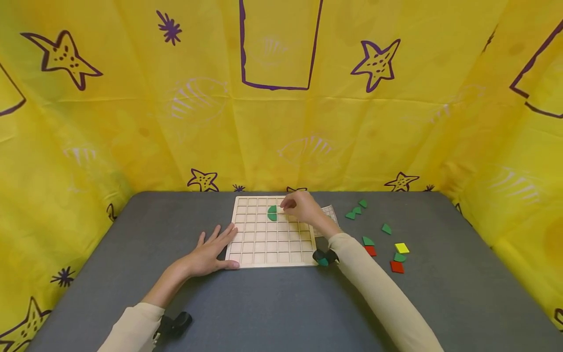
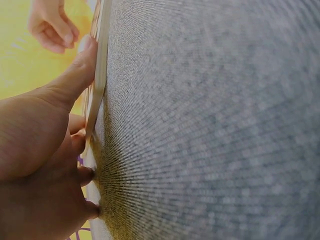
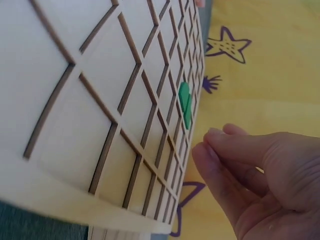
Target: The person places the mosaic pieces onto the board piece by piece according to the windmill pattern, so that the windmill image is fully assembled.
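A pale wooden grid board (image 1: 255,247) lies on the grey table. Two green quarter-round pieces (image 1: 272,213) sit in neighbouring cells toward its far side. My left hand (image 1: 210,254) is spread at the board's left edge, the thumb at its near corner; the left wrist view shows the thumb (image 2: 82,65) against the rim. Above the far part of the board, just right of the green pieces, hovers my right hand (image 1: 303,207). Its thumb and fingertips (image 3: 212,145) come together in the right wrist view, with no piece visible between them.
Right of the board lie several loose green pieces (image 1: 386,229), two red squares (image 1: 397,267) and a yellow square (image 1: 402,248). A printed grid sheet (image 1: 330,213) shows partly behind my right arm. Another green piece (image 1: 323,262) is half hidden by the wrist camera. Yellow patterned cloth (image 1: 264,137) surrounds the table.
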{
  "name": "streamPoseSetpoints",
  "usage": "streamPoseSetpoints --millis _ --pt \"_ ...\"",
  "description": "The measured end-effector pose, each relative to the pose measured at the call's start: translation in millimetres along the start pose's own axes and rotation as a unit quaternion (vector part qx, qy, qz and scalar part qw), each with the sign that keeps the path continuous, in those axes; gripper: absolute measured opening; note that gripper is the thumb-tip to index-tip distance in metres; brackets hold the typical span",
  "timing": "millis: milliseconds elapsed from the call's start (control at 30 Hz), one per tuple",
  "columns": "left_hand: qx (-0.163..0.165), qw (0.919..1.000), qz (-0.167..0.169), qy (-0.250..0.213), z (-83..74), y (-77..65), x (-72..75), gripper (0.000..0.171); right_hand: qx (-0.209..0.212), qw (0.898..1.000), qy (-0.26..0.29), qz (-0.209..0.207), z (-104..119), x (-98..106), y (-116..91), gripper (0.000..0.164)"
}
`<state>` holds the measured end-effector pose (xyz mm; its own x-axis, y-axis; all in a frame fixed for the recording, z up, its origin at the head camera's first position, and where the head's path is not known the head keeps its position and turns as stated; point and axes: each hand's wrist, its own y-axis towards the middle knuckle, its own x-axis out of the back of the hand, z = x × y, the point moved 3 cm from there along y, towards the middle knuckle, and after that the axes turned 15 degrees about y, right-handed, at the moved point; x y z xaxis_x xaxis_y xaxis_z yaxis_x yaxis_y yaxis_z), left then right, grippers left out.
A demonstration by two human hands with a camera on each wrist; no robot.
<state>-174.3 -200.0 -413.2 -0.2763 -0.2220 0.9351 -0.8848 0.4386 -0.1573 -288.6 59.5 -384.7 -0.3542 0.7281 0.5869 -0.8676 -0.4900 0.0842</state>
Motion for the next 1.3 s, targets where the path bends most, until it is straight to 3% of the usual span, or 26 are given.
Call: streamPoseSetpoints --millis 267,567,967,1300 --pt "-0.005 1.0 0.001 -0.002 -2.5 0.0 1.6 0.097 0.022 1.0 -0.014 -0.007 -3 20 -17 0.015" --pt "-0.007 0.9999 -0.005 -0.005 -1.8 -2.6 1.4 0.096 0.014 1.0 -0.006 -0.012 -6 45 -36 0.019" --pt "-0.002 1.0 0.0 -0.002 -2.5 -1.4 1.7 0.096 0.029 0.999 -0.022 -0.027 -31 87 -62 0.019" --pt "0.002 1.0 0.004 0.001 -2.6 -0.9 1.2 0.097 0.04 0.997 -0.051 -0.049 -49 107 -81 0.016"
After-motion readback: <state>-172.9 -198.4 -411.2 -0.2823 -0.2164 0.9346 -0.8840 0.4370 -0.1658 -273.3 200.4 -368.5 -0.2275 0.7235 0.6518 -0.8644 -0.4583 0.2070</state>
